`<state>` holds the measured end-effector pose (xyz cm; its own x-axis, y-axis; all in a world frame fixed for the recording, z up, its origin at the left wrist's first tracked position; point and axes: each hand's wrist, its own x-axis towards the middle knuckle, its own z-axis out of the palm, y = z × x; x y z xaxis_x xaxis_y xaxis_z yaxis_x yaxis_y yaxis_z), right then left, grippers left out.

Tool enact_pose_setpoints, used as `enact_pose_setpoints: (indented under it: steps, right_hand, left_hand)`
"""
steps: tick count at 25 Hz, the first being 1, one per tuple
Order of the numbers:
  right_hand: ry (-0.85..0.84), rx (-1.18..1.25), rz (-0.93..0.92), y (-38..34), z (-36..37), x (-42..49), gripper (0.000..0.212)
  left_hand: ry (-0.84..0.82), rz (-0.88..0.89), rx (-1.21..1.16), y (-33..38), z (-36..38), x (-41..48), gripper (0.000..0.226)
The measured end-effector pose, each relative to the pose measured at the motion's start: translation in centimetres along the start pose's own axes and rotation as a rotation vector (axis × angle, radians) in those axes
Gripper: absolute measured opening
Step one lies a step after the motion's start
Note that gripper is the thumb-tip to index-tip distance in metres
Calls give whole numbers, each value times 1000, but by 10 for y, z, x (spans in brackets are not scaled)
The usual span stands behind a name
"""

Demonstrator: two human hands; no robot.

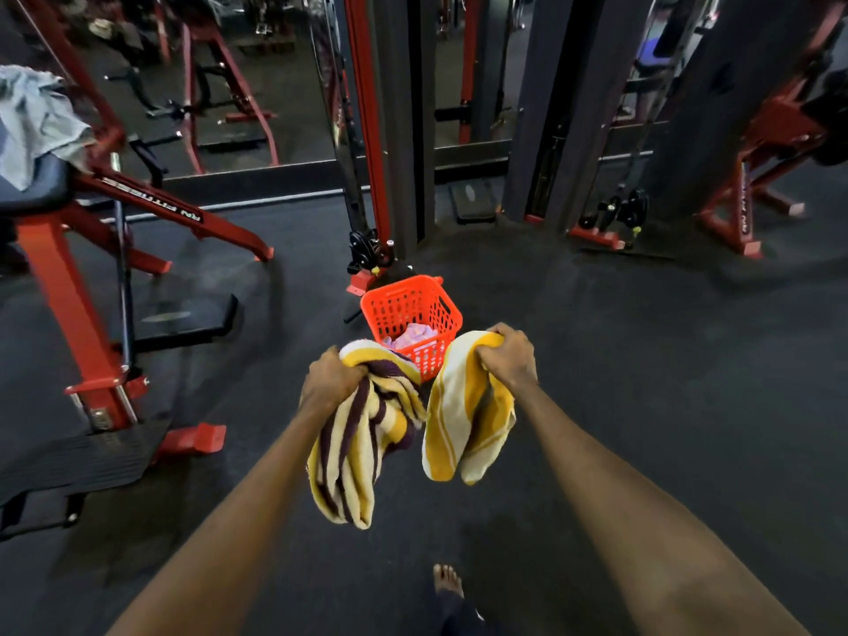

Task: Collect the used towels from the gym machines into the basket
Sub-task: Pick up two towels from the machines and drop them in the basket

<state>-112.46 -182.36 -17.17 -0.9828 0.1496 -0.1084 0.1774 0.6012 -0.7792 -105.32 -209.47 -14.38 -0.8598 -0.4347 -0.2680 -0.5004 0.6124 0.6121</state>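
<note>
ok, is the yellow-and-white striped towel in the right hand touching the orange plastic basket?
Cannot tell. In the head view the yellow-and-white striped towel overlaps the orange plastic basket corner in the image, with depth unclear.

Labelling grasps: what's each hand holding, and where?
Left hand: purple-and-yellow striped towel, bunched at its top. Right hand: yellow-and-white striped towel, gripped at its top.

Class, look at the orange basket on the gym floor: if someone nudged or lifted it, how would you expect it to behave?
The orange basket looks like thin plastic with walls full of holes, so it is probably light and would slide easily. Only a pink cloth lies inside, so little weighs it down; it already seems tilted, and a push near the rim might tip it.
</note>
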Motion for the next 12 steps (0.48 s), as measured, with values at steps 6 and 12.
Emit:
enact_pose_setpoints:
  steps: [6,12]
  right_hand:
    - [-86,-32,-36,-28,24,130,42]
    - [-109,-24,-39,-65,70,254,41]
  left_hand:
    - [27,-3,-26,58,4,106,50]
    - [66,-27,-39,97,11,228,45]
